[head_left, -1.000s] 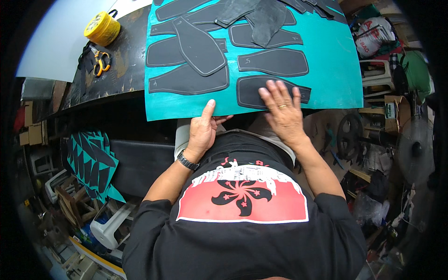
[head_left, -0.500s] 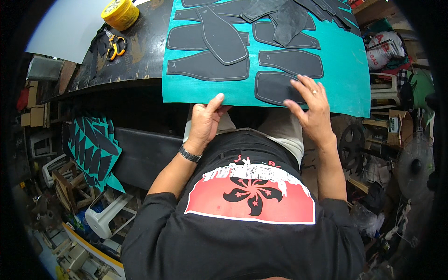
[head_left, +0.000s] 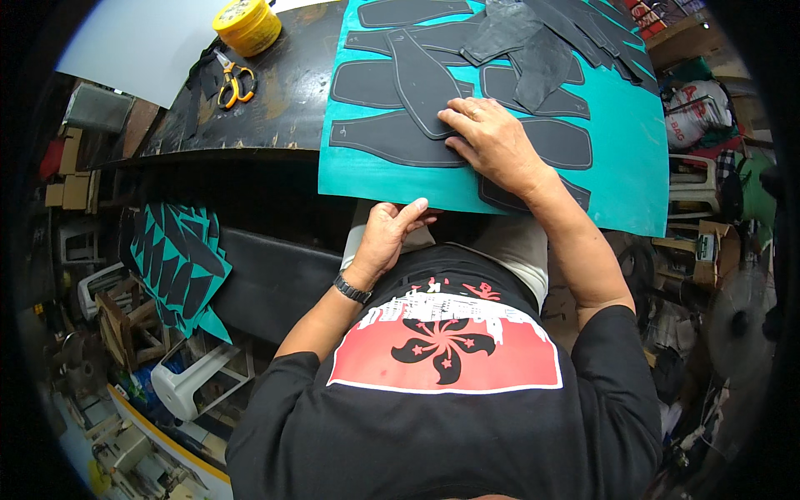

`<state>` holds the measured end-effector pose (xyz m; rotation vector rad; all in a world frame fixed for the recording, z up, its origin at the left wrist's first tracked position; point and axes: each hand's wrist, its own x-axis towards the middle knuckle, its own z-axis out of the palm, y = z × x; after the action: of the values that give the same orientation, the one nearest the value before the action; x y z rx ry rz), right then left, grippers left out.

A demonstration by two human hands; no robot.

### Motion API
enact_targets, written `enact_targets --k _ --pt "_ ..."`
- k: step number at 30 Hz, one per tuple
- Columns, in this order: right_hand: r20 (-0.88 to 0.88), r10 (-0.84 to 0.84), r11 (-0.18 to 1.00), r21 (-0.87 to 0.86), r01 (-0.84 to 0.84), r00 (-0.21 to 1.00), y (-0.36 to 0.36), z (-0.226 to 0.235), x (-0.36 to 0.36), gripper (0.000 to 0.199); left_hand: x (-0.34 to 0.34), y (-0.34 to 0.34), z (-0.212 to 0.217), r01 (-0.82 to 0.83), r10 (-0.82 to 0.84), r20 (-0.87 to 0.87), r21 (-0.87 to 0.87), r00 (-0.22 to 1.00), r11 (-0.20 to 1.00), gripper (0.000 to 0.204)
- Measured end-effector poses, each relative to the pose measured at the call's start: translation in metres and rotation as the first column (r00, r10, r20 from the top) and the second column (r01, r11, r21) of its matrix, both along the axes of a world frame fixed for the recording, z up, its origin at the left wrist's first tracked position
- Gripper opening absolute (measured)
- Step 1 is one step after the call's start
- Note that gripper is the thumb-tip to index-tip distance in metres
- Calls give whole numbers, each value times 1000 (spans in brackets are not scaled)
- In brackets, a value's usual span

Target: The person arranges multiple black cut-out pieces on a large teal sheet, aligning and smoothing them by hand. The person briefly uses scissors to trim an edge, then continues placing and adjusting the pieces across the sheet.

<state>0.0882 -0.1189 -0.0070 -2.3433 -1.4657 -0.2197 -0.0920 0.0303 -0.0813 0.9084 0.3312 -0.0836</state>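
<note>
A green sheet (head_left: 621, 175) overhangs the dark table's near edge, with several black paddle-shaped pieces (head_left: 379, 137) on it, each with a pale line inside its border. One loose black piece (head_left: 412, 75) lies aslant over others. My right hand (head_left: 496, 146) has reached across the sheet; its curled fingers and thumb close on the lower right edge of that loose piece. The right hand and forearm partly hide the pieces beneath. My left hand (head_left: 392, 237) pinches the sheet's near edge, thumb on top, other fingers partly hidden below.
Thin dark scraps (head_left: 542, 71) lie at the sheet's far side. Orange-handled scissors (head_left: 237, 85) and a yellow round tub (head_left: 247, 27) stand on the table (head_left: 287, 108) at left. More green-and-black sheets (head_left: 179, 267) hang at lower left, near a white plastic stool (head_left: 196, 379). A fan (head_left: 737, 321) is at right.
My right hand has moved left and away from me, from the near right piece to the loose slanted one. The view has shifted slightly; my left hand stays at the sheet's edge.
</note>
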Motion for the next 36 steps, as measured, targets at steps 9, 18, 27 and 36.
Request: enact_targets --k 9,18,27,36 --pt "87 18 999 32 -21 996 2 -8 -1 31 4 15 3 -236 237 -28 37 971 971 28" --pt "162 44 997 50 -53 986 13 -15 -1 19 3 34 7 -351 350 33 143 936 925 22" --pt "40 -200 802 581 141 979 -39 33 23 20 6 44 11 -397 397 44 196 917 897 23" --pt "-632 17 421 708 567 775 -155 5 9 19 4 56 9 -374 373 36 164 927 913 23"
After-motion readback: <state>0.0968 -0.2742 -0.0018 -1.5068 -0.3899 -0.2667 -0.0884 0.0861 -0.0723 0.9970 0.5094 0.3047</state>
